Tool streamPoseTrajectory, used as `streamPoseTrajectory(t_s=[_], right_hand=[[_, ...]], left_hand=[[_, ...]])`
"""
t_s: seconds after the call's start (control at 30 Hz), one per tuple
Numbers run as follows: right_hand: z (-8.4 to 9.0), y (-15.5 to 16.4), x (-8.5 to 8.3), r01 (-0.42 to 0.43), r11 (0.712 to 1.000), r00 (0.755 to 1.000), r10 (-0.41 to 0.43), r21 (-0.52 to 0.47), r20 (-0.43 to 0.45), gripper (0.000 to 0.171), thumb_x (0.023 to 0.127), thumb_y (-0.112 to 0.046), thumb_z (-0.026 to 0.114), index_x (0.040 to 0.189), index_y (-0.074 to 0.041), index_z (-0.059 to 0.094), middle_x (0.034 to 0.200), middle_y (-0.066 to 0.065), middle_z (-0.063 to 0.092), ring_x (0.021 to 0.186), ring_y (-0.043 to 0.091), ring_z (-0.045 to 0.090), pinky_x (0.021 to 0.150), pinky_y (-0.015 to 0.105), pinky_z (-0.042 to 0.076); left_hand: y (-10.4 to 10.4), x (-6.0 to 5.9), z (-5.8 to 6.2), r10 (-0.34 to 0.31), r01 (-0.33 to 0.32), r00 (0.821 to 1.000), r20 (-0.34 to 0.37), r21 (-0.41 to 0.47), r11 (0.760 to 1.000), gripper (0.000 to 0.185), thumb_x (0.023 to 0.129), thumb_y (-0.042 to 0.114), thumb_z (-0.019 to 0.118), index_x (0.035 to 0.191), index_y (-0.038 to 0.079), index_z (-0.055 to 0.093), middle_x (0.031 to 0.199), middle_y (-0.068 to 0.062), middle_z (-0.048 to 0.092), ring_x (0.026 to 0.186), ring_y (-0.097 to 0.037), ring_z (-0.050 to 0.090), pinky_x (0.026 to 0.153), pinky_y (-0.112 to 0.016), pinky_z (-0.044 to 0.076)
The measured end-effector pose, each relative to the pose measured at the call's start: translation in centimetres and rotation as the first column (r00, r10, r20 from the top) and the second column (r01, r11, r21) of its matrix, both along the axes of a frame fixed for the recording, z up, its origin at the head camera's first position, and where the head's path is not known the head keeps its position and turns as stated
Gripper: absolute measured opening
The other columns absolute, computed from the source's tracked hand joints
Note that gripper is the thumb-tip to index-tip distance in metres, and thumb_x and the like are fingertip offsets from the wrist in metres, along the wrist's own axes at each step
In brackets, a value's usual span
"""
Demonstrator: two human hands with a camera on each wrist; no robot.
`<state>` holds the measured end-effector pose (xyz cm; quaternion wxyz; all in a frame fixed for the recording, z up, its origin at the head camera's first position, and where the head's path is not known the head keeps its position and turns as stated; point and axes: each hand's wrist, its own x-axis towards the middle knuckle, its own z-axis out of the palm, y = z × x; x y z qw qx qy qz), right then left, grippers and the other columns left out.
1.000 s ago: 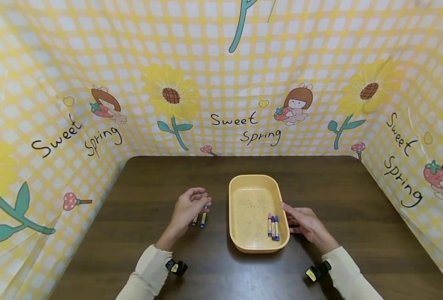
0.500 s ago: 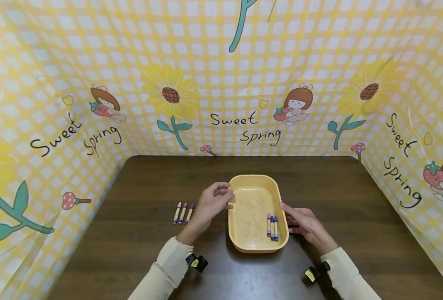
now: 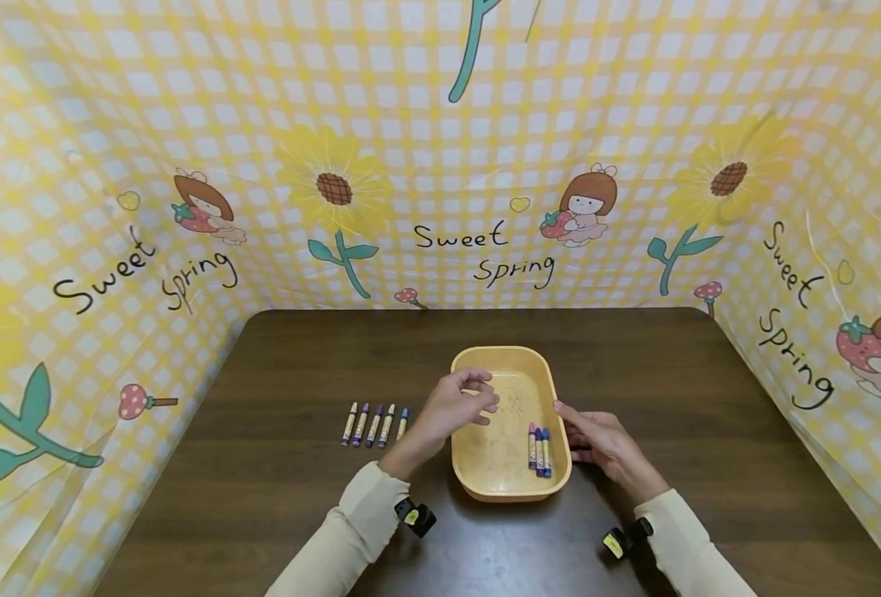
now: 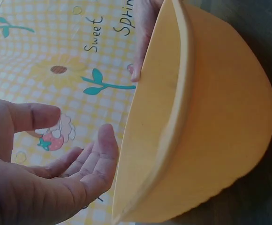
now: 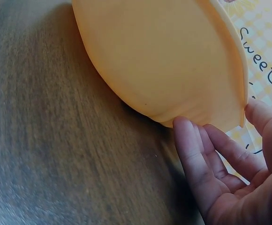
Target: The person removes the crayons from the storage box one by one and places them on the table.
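Observation:
A yellow plastic basin (image 3: pixel 510 495) stands on the table with three paper-wrapped crayons (image 3: pixel 539 452) lying at its right side. My left hand (image 3: pixel 457 406) hovers over the basin's left rim, thumb and fingers apart with nothing between them; the left wrist view shows the hand (image 4: pixel 56 173) beside the basin's wall (image 4: pixel 225 108). My right hand (image 3: pixel 612 448) holds the basin's right side. In the right wrist view its thumb is on the rim and its fingertips (image 5: pixel 182 124) press the outer wall. Several more crayons (image 3: pixel 374 426) lie in a row on the table, left of the basin.
The dark wooden table (image 3: pixel 298 356) is enclosed by a yellow checked cloth (image 3: pixel 440 149) with flowers and lettering, at the back and both sides. A small black device is strapped to each wrist, over cream sleeves (image 3: pixel 343 522).
My left hand has moved right, from above the crayon row to over the basin's left rim, uncovering more crayons. My right hand stays at the basin's right side.

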<state>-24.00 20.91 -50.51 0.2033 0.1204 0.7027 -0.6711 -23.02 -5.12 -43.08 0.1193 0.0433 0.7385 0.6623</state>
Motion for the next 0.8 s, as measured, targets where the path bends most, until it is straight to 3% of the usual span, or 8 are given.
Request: streamPoseTrajectory(t_s=[0.23,0.47,0.67,0.8], right_hand=[[-0.2,0.1,-0.2,0.006,1.000,1.000,-0.006,-0.001,0.003,0.042,0.094,-0.045,0.070,0.101,-0.003,0.074,0.083,0.000,0.074,0.078,0.014,0.069,0.068,0.031,0.061],[-0.1,0.1,-0.2,-0.010,1.000,1.000,0.010,-0.004,0.006,0.041,0.095,-0.045,0.069,0.097,-0.005,0.075,0.081,-0.001,0.073,0.077,0.013,0.068,0.067,0.030,0.061],[0.0,0.2,-0.2,-0.014,1.000,1.000,0.014,-0.014,0.006,0.042,0.095,-0.045,0.068,0.099,-0.004,0.075,0.082,-0.001,0.074,0.078,0.013,0.069,0.069,0.030,0.062],[0.0,0.2,-0.2,-0.008,1.000,1.000,0.008,-0.009,0.005,0.046,0.094,-0.046,0.070,0.104,-0.001,0.073,0.083,0.000,0.074,0.079,0.014,0.069,0.069,0.031,0.062]], left_hand=[[1.7,-0.2,0.1,-0.058,0.060,0.998,0.038,-0.050,0.997,0.035,0.092,0.008,0.064,0.125,-0.003,0.057,0.110,-0.015,0.063,0.090,-0.023,0.071,0.074,-0.034,0.065],[3.3,-0.4,-0.2,-0.141,0.148,0.985,0.097,-0.066,0.987,0.040,0.091,0.007,0.066,0.128,-0.003,0.055,0.104,-0.014,0.065,0.098,-0.035,0.070,0.074,-0.036,0.065],[4.6,-0.6,-0.7,-0.151,0.169,0.976,0.158,-0.105,0.980,0.042,0.092,0.004,0.063,0.131,-0.006,0.052,0.107,-0.021,0.067,0.102,-0.041,0.069,0.075,-0.041,0.066],[5.3,-0.8,-1.3,-0.146,0.184,0.970,0.192,-0.193,0.964,0.041,0.093,0.004,0.065,0.131,-0.004,0.052,0.106,-0.020,0.067,0.093,-0.035,0.071,0.075,-0.042,0.065]])
